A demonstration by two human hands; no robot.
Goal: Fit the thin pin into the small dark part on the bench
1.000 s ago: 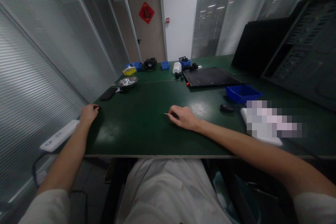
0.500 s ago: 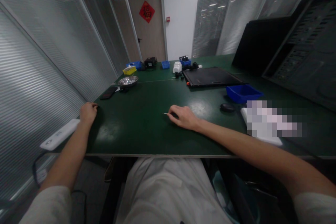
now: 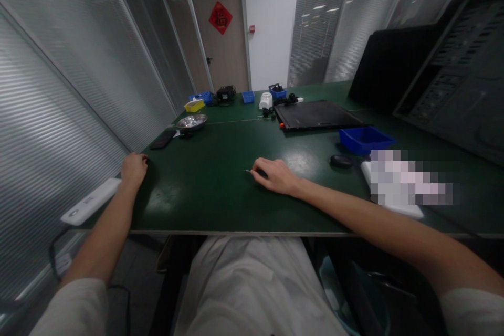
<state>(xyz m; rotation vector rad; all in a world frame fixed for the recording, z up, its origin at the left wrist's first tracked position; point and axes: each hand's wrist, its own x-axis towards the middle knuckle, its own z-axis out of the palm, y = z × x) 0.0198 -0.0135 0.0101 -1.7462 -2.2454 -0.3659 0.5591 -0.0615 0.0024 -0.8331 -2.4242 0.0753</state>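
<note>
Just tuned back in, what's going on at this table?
A person's right hand rests on the green table, pinching a thin, pale thing too small to identify. The left hand is at the table's left side; whether it holds anything is unclear. A phone and metal bowl lie beyond it.

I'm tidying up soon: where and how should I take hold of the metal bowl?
Probably by the right edge of its rim, pinched from the right: the metal bowl is wide and shallow, open side up, and a dark phone-like slab lies to its near left. The right hand pinches a thin piece, so would need freeing first.
</note>
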